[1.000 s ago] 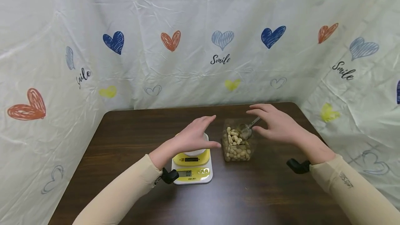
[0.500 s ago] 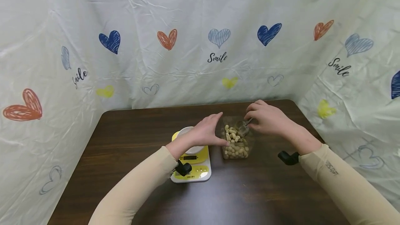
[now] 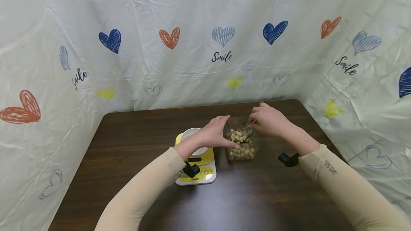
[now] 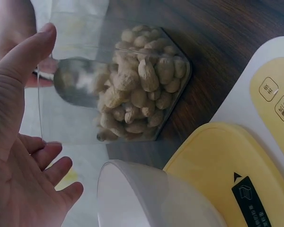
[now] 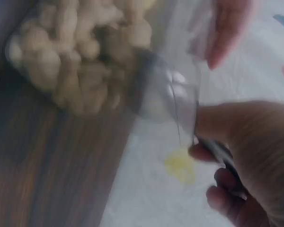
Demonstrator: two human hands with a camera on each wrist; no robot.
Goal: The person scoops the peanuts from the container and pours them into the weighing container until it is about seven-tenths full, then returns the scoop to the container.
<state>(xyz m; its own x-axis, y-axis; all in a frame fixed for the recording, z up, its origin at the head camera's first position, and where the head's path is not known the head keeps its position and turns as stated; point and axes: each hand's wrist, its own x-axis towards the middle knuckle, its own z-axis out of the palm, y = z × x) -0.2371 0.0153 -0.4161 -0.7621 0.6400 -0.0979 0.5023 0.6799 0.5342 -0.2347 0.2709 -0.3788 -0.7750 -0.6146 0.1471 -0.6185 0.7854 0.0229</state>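
A clear plastic box (image 3: 241, 155) holding several unshelled peanuts (image 4: 137, 90) stands on the table. My left hand (image 3: 213, 133) is at the box's left side, fingers relaxed and spread, the thumb over the near side. In the left wrist view the index fingertip meets the box rim. My right hand (image 3: 269, 119) grips the handle of a metal scoop (image 4: 78, 81) between thumb and fingers. The scoop's bowl is inside the box, against the peanuts; in the right wrist view it is blurred. A white bowl (image 4: 146, 196) stands on a yellow and white kitchen scale (image 3: 205, 176), partly behind my left wrist.
The dark wooden table (image 3: 135, 142) ends at a white curtain (image 3: 189, 3) printed with hearts, at the back and both sides. The scale stands just left of the peanut box. Black wrist cameras (image 3: 288, 159) sit under both wrists.
My left hand has moved right from above the scale to the box. The right hand has come in from open fingers to grip the scoop handle, and the scoop has tilted.
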